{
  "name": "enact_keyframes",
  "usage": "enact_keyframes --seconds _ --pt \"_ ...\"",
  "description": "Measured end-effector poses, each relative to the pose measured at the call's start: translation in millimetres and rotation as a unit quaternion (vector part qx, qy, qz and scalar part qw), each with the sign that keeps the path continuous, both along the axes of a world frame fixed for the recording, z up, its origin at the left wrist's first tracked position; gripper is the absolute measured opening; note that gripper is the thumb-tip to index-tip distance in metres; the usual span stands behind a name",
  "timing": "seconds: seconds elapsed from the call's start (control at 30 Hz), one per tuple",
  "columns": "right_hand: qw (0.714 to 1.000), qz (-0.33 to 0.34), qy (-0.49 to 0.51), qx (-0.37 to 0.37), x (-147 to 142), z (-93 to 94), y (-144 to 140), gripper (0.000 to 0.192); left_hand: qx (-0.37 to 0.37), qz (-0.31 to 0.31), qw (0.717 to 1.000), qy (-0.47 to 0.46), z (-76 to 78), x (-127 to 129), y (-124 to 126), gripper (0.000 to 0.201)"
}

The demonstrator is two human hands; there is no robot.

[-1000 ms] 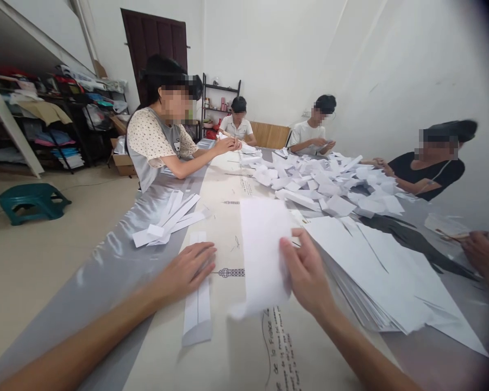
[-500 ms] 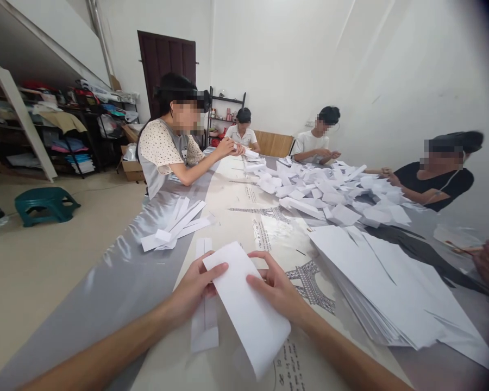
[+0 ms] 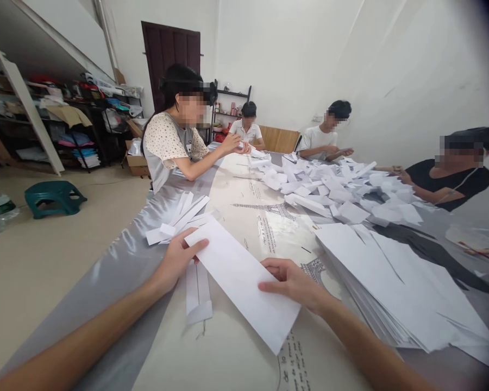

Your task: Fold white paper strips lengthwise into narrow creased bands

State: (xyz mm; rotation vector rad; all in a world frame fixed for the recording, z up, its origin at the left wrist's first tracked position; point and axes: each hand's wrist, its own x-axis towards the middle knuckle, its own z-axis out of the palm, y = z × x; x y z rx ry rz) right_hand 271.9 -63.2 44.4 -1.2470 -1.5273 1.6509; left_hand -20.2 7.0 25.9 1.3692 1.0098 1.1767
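A white sheet of paper (image 3: 240, 282), long and narrow in shape, is stretched between my two hands above the table. My left hand (image 3: 183, 258) pinches its upper left end, thumb on top. On the right long edge, my right hand (image 3: 287, 282) grips the paper with the thumb on top and the fingers partly hidden beneath. Below my left hand lies a folded paper strip (image 3: 199, 296), partly covered by the hand and the sheet. Beyond it sits a small heap of folded strips (image 3: 179, 217).
A stack of white sheets (image 3: 395, 282) lies to the right. Farther back is a large pile of folded papers (image 3: 334, 190). Several people sit around the table (image 3: 179, 353), including one in a dotted sleeve (image 3: 163, 138). A green stool (image 3: 55, 198) stands on the floor at left.
The sheet has turned to a flatter slant. My left hand has moved up and left, my right hand slightly right and down, so they are farther apart. The whole view has shifted slightly.
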Motion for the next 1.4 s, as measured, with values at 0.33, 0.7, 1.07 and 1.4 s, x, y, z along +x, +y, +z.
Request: enact_keyframes --seconds 0.33,0.7,1.07,1.4 --pt "0.985 -0.111 -0.096 0.094 17.1 -9.2 11.8 0.026 -0.003 -0.087 0.992 0.087 1.4 -23.8 17.7 0.051" --pt "0.992 -0.108 -0.041 0.053 20.6 -12.5 13.9 0.035 -0.051 -0.084 0.995 -0.011 -8.4 -29.3 25.9 0.039" --pt "0.982 -0.155 0.106 -0.01 22.1 -16.7 18.9 0.043 -0.089 -0.057 0.992 -0.076 -13.7 -36.4 29.4 0.039" --pt "0.973 -0.198 0.119 0.008 23.6 -25.1 20.8 0.052 -0.105 -0.156 0.982 0.022 -8.3 -38.4 24.2 0.033"
